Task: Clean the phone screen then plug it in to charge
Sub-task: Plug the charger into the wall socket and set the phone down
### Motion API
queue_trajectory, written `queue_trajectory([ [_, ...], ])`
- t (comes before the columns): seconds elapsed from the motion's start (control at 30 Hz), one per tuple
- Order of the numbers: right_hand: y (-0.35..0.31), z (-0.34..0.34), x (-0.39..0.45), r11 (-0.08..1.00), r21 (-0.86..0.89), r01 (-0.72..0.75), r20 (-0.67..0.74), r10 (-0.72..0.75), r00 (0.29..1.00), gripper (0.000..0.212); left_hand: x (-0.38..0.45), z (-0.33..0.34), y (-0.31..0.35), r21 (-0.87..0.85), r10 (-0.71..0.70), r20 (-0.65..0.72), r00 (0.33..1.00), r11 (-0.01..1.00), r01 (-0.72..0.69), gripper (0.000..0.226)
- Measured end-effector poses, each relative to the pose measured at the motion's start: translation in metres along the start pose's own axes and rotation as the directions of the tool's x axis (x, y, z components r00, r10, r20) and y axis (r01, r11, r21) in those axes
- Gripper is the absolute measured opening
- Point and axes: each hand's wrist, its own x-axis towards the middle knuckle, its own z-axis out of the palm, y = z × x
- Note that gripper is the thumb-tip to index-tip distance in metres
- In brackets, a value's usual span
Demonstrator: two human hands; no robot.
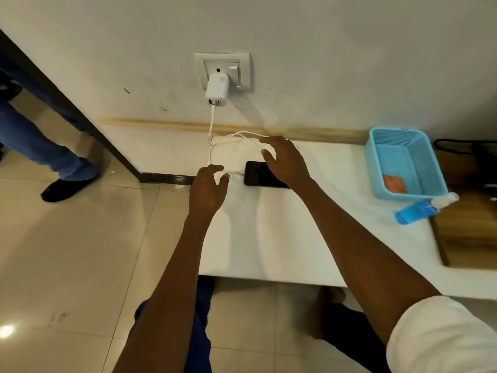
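Black phone (259,175), white cable (212,125), blue basket (376,168)

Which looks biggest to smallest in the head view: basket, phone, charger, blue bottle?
1. Blue basket
2. Phone, partly hidden by a hand
3. Blue bottle and white charger: alike, and the bottle lies nearer, so unranked.

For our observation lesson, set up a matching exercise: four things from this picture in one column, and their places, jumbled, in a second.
Things:
1. phone
2. charger
3. orange cloth
4. blue bottle

Places:
A. in the blue basket
B. plugged into the wall socket
C. lying on its side in front of the basket
D. flat on the white table, partly under the right hand

Pairs: 1-D, 2-B, 3-A, 4-C
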Motion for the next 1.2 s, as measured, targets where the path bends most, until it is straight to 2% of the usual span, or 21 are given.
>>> queue_trajectory([
  [0.2, 0.051, -0.033, -0.082, 0.981, 0.0, -0.195, -0.095, 0.194, 0.976, 0.027, -0.028, 0.02, 0.009, 0.129, 0.087, 0.164, 0.983, 0.986, -0.109, 0.031],
  [0.37, 0.064, -0.056, -0.135, 0.968, 0.034, -0.249, -0.14, 0.251, 0.958, 0.024, -0.057, 0.039, 0.014, 0.195, 0.111, 0.304, 0.946, 0.965, -0.176, 0.034],
  [0.53, 0.066, -0.089, -0.182, 0.916, 0.175, -0.362, -0.138, 0.387, 0.912, 0.018, -0.092, 0.052, 0.041, 0.15, 0.248, 0.369, 0.896, 0.935, -0.32, 0.036],
  [0.63, 0.076, -0.118, -0.208, 0.827, 0.35, -0.44, -0.081, 0.494, 0.865, 0.014, -0.111, 0.067, 0.069, 0.09, 0.326, 0.407, 0.853, 0.915, -0.393, 0.041],
  [0.73, 0.09, -0.145, -0.229, 0.757, 0.395, -0.52, -0.12, 0.604, 0.788, 0.019, -0.122, 0.085, 0.096, 0.062, 0.372, 0.44, 0.817, 0.896, -0.441, 0.044],
  [0.83, 0.108, -0.167, -0.243, 0.701, 0.303, -0.645, -0.249, 0.712, 0.657, 0.036, -0.126, 0.105, 0.124, 0.064, 0.411, 0.479, 0.776, 0.865, -0.498, 0.048],
  [0.9, 0.118, -0.181, -0.244, 0.649, 0.315, -0.693, -0.333, 0.759, 0.559, 0.037, -0.125, 0.119, 0.143, 0.069, 0.427, 0.494, 0.757, 0.849, -0.524, 0.05],
  [0.93, 0.123, -0.187, -0.242, 0.634, 0.341, -0.694, -0.342, 0.771, 0.537, 0.04, -0.124, 0.126, 0.152, 0.07, 0.433, 0.498, 0.751, 0.843, -0.533, 0.051],
  [1.0, 0.132, -0.193, -0.234, 0.65, 0.402, -0.645, -0.286, 0.758, 0.586, 0.049, -0.123, 0.137, 0.167, 0.065, 0.445, 0.501, 0.742, 0.836, -0.545, 0.052],
  [1.1, 0.139, -0.194, -0.22, 0.689, 0.431, -0.583, -0.128, 0.686, 0.716, 0.067, -0.121, 0.148, 0.183, 0.068, 0.448, 0.502, 0.74, 0.832, -0.55, 0.054],
  [1.17, 0.147, -0.194, -0.213, 0.677, 0.405, -0.615, -0.064, 0.692, 0.719, 0.074, -0.12, 0.159, 0.194, 0.086, 0.43, 0.513, 0.743, 0.835, -0.543, 0.056],
  [1.2, 0.151, -0.191, -0.211, 0.675, 0.392, -0.625, -0.071, 0.699, 0.711, 0.07, -0.12, 0.163, 0.197, 0.097, 0.424, 0.515, 0.745, 0.835, -0.542, 0.057],
])
